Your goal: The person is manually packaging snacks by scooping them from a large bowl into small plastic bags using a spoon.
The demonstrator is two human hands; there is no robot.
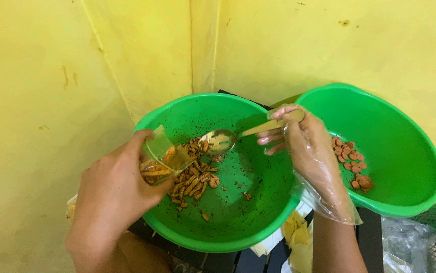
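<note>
The left hand (109,194) grasps a small clear bag (161,157) of spiced snack pieces, tilted over the near green basin (258,222). The right hand (309,151), in a loose clear plastic glove, grips a spoon (220,140) whose handle end is hidden by the fingers. The second green basin (405,151) holds reddish round pieces (352,164). The dark worktop is mostly hidden beneath both basins.

left hand (107,202) bare; right hand (311,151) wears a loose clear plastic glove.
</note>
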